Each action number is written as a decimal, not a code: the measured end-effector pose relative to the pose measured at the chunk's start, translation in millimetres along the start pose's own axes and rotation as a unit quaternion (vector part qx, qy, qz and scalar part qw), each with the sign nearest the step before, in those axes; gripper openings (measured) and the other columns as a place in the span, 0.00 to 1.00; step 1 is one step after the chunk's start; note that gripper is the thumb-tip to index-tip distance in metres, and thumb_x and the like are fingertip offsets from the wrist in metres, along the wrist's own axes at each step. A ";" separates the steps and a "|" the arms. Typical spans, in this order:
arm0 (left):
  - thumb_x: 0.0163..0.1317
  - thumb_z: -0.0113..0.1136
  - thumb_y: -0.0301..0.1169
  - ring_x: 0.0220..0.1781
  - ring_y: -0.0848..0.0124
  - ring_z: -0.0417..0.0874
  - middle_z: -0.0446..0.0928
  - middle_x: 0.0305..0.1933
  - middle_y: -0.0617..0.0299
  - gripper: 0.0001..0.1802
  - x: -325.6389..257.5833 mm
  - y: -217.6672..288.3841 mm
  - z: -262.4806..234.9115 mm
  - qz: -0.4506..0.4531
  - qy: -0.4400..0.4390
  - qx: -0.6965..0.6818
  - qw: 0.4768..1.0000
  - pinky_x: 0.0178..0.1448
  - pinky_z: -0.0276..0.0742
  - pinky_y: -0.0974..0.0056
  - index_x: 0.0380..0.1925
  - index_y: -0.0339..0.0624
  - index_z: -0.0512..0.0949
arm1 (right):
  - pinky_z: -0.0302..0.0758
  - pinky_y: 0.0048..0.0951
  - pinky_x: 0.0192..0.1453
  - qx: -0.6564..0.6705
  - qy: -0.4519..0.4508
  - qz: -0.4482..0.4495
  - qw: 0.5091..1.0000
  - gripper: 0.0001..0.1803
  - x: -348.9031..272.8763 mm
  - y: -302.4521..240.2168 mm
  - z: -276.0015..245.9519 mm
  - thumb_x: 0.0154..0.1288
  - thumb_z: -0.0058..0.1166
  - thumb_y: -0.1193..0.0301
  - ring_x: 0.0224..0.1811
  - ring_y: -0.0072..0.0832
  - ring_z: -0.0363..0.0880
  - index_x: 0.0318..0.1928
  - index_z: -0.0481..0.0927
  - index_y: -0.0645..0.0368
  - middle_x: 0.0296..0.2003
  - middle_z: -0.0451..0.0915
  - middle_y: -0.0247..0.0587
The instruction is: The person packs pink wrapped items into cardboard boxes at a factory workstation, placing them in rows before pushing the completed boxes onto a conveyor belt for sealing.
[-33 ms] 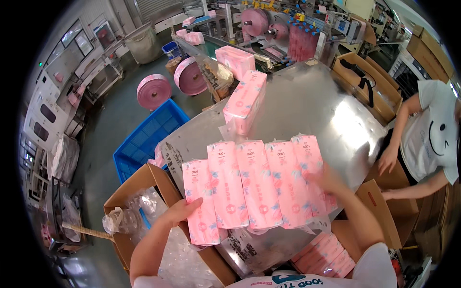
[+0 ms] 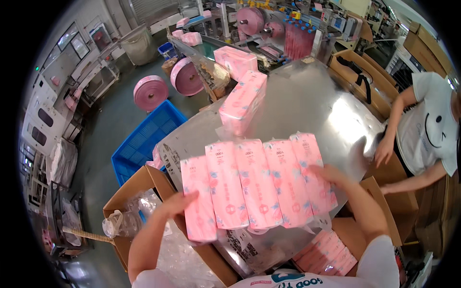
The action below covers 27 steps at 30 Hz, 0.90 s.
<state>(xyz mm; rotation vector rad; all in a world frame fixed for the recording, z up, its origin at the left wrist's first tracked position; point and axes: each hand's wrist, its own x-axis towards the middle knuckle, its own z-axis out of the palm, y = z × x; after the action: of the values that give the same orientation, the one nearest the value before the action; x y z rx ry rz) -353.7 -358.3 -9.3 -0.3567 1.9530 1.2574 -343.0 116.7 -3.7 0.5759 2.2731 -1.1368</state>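
Several pink tissue packs (image 2: pixel 259 187) with blue and pink floral print stand side by side in a row, held between my hands over the metal table's near part. My left hand (image 2: pixel 174 205) grips the left end pack, its thumb over the front. My right hand (image 2: pixel 332 176) presses the right end, fingers on the outermost pack's upper face. Loose clear film (image 2: pixel 319 223) shows below the row's lower right corner. Whether the row rests on the table or hangs just above it, I cannot tell. Beyond it, another tissue pack (image 2: pixel 244 101) lies on the metal.
An open carton (image 2: pixel 165 185) of clear plastic bags stands at left, beside a blue crate (image 2: pixel 126 156). Packed tissue packs (image 2: pixel 326 254) fill a carton at lower right. A co-worker (image 2: pixel 434 125) reaches into a box at right. Behind are a conveyor (image 2: pixel 204 65) and film rolls (image 2: pixel 151 93).
The left end pack has moved up slightly, more level with the others. Both hands keep their hold on the row. The co-worker's nearer arm has shifted a little.
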 end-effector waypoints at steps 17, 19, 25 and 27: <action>0.66 0.49 0.47 0.58 0.62 0.74 0.70 0.59 0.51 0.32 22.3 45.1 136.8 0.203 -0.164 -0.201 0.944 0.60 0.72 0.58 0.61 0.34 0.61 | 0.71 0.35 0.59 0.447 0.144 -0.021 0.882 0.29 -230.0 140.4 -39.6 0.62 0.51 0.64 0.54 0.31 0.74 0.61 0.65 0.62 0.54 0.74 0.44; 0.66 0.49 0.45 0.58 0.62 0.73 0.70 0.58 0.50 0.33 14.2 55.8 179.5 0.269 -0.175 -0.143 0.936 0.59 0.72 0.57 0.62 0.32 0.60 | 0.71 0.33 0.59 0.500 0.162 -0.016 0.851 0.30 -286.6 218.8 -58.1 0.56 0.57 0.72 0.55 0.32 0.73 0.60 0.66 0.65 0.54 0.74 0.44; 0.51 0.61 0.21 0.49 0.68 0.77 0.76 0.49 0.60 0.23 -31.2 -4.8 355.4 0.134 -0.401 -0.025 0.906 0.52 0.74 0.64 0.50 0.34 0.72 | 0.70 0.40 0.62 0.607 0.262 0.009 0.750 0.34 -437.2 385.7 13.4 0.44 0.57 0.83 0.57 0.37 0.72 0.58 0.68 0.64 0.53 0.74 0.45; 0.52 0.58 0.21 0.46 0.68 0.78 0.78 0.46 0.60 0.21 -6.1 -50.7 403.1 -0.039 -0.455 -0.013 0.890 0.51 0.73 0.66 0.49 0.35 0.73 | 0.71 0.41 0.60 0.668 0.354 0.035 0.654 0.35 -420.3 427.8 82.2 0.43 0.54 0.84 0.56 0.38 0.73 0.58 0.68 0.62 0.51 0.75 0.44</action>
<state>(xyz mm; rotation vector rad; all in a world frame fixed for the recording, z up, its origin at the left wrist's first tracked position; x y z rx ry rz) -136.8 -34.6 -124.6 0.1443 1.0990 1.1043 250.7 229.7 -37.3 1.8654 1.3407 -2.8388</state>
